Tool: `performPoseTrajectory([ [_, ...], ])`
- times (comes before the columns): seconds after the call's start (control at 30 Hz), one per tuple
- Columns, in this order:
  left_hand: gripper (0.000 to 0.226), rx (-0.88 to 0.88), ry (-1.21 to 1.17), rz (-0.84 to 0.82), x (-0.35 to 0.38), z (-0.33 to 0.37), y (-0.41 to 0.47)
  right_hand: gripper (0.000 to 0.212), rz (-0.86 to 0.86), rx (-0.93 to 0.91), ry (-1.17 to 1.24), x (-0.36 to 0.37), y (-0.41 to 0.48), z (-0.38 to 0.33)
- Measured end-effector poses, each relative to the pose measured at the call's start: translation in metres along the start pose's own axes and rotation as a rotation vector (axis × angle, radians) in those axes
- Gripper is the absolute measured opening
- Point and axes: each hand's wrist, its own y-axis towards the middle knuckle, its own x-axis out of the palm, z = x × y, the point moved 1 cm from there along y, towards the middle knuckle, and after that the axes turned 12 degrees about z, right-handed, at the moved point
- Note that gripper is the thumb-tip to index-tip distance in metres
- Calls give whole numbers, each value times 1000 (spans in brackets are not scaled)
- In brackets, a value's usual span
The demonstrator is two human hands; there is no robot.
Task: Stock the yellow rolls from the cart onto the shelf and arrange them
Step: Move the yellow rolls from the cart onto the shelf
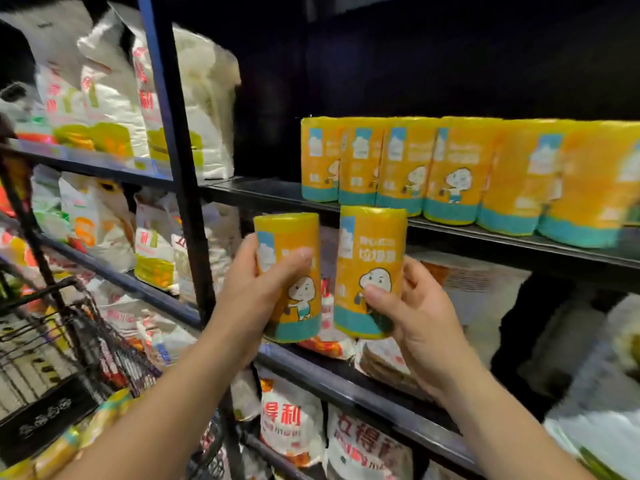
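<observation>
Two yellow rolls are up in the air in front of the shelving, both upright and side by side with a narrow gap between them. The left roll (298, 296) sits in the person's left grip (256, 285), thumb across its printed front and fingers curled round the back. The right roll (370, 251) is held the same way in the right grip (415, 306), thumb pressed just below the cartoon face. Both rolls hang just under the front edge of the dark shelf (263, 192), to the left of the row of yellow rolls (450, 168) already standing there. That row is packed shoulder to shoulder and runs off to the right, and the shelf is bare at its left end. A black upright post (180, 133) divides this bay from the next one, where white bags (114, 109) fill the boards. More printed bags (294, 420) lie on the lower shelves. At the lower left stands the wire cart (86, 327), with something yellow (62, 441) in it, too blurred to make out.
</observation>
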Motion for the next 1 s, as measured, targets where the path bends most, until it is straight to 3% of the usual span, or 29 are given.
performPoseTrajectory([
  [0.13, 42, 49, -26, -109, 69, 11, -34, 102, 81, -76, -16, -64, -23, -37],
  [0.23, 52, 66, -47, -181, 117, 23, -56, 100, 128, -133, -37, -109, -42, -64],
  [0.4, 47, 140, -36, -310, 185, 46, -88, 72, 212, -220, -95, -174, -70, -110],
  [0.83, 46, 371, 177, -500, 312, 106, -108, 86, 422, -366, -274, -263, -95, -199],
  [1.0, 50, 396, 265, -521, 342, 127, -93, 79, 489, -384, -366, -282, -78, -218],
])
